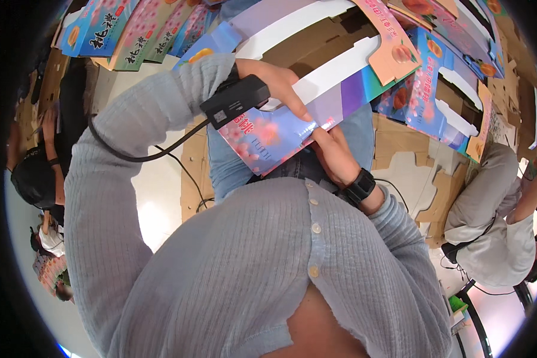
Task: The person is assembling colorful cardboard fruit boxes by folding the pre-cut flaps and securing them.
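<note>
An open cardboard gift box, printed in blue, pink and purple, lies tilted across my lap. Its white inner flaps frame a brown, hollow inside. My left hand reaches over the side wall from the left, one digit pressed flat on the printed panel, its other fingers largely hidden. On the near edge, my right hand pinches the panel close to that fingertip, thumb on top and fingers mostly out of sight beneath. The left wrist carries a black device with a cable; a black band circles the right wrist.
Folded printed cartons stand at the far left. Another opened gift box sits to the right, with more boxes behind it. Brown cardboard sheets cover part of the floor. A seated person is at the right, others at the left.
</note>
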Demonstrator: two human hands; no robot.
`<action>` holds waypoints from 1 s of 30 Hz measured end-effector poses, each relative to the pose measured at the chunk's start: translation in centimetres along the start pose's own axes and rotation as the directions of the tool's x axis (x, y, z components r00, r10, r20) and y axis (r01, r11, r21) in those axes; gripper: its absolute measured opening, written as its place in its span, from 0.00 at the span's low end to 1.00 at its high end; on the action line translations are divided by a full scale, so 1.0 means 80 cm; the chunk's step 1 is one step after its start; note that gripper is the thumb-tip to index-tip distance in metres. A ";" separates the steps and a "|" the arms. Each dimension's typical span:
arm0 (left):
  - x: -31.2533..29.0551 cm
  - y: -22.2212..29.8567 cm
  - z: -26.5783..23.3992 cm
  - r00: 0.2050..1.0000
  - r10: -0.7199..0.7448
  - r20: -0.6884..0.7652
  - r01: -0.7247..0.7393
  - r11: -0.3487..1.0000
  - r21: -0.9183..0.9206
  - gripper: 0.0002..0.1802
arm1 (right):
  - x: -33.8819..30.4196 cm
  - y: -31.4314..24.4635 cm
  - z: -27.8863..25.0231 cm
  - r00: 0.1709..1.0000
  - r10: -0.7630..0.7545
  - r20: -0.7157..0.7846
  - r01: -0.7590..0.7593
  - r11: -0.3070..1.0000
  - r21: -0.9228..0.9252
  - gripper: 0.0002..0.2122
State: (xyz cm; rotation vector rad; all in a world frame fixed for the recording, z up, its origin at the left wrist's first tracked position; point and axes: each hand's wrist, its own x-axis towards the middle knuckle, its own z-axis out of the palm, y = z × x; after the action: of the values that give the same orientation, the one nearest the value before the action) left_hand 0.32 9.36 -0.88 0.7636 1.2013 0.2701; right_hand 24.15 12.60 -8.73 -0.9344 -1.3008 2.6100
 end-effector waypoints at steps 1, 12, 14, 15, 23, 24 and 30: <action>-0.002 0.005 -0.001 0.999 -0.025 0.026 0.023 0.999 0.044 0.27 | 0.000 -0.002 0.000 1.000 0.014 0.008 -0.014 1.000 0.005 0.23; 0.023 -0.019 -0.006 1.000 -0.024 0.006 0.024 0.999 0.036 0.29 | -0.010 -0.030 -0.016 0.983 0.125 0.133 -0.114 0.989 -0.091 0.27; 0.027 -0.022 -0.006 1.000 -0.023 -0.003 0.023 1.000 0.014 0.29 | -0.014 -0.032 -0.016 0.982 0.117 0.150 -0.109 0.992 -0.061 0.28; 0.026 -0.023 -0.007 1.000 -0.017 0.006 0.017 1.000 0.005 0.29 | -0.015 -0.034 -0.012 0.983 0.128 0.134 -0.129 0.992 -0.004 0.30; 0.025 -0.023 -0.009 0.999 -0.034 0.017 0.033 0.999 0.040 0.30 | 0.000 -0.009 -0.008 0.986 0.107 0.124 -0.116 0.991 0.067 0.31; 0.026 -0.024 -0.008 1.000 -0.014 0.016 0.013 0.999 0.040 0.29 | 0.000 -0.007 -0.007 0.987 0.103 0.122 -0.117 0.987 0.109 0.30; 0.018 -0.012 -0.004 0.999 -0.043 -0.024 0.045 0.995 0.087 0.26 | 0.004 -0.005 -0.004 0.991 0.086 0.103 -0.095 0.991 0.089 0.29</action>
State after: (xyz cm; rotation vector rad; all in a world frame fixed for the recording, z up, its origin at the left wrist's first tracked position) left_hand 0.33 9.59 -2.61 0.8113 1.2557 0.1906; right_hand 24.03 13.19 -8.75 -0.8798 -1.1706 2.7930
